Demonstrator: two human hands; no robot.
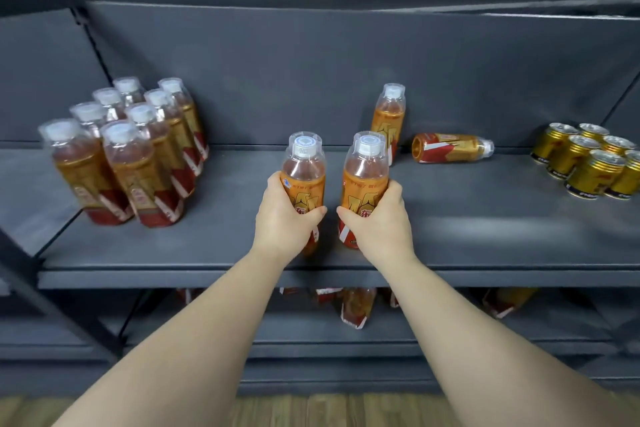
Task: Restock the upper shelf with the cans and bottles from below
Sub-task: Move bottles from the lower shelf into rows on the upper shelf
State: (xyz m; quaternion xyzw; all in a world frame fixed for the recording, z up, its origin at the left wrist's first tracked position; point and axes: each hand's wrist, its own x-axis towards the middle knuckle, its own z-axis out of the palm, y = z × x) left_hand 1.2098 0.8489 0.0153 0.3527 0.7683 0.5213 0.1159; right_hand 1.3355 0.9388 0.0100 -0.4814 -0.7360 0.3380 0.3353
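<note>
Biggest thing first: the upper shelf point(485, 218), a dark flat board that runs the whole width, with lots of bare room in the middle. On its left sits a tight pack of bottles point(131, 156), all upright. Far right is a little bunch of gold cans point(592, 163). Toward the back, right of centre, one lone bottle point(389, 118) stands against the back panel and a tipped bottle point(450, 147) lies on its side just beside it. Under the board, the lower shelf point(346, 336) has more bottles point(356, 305) waiting, mostly hidden.

Now my two. The left grip point(284, 215) is wrapped round the label of the left bottle point(304, 170), thumb across the front. The right grip point(377, 218) does the same on the right bottle point(365, 177). Both bottles are upright, side by side but apart, at the near edge of the upper shelf. I honestly can't tell if the bases are down on the board or just off it.

Handling-wise, my guess is they look full, so a bit of heft each, and the plastic walls will give if I squeeze hard. The printed sleeve looks glossy and probably slick, so I'd keep a firm wrap on the wide middle, where I am now. They're tall and narrow, and the one lying flat suggests they topple easily, so set them down square. The clear dome cap point(304, 144) looks thin, so I wouldn't lift by it.
</note>
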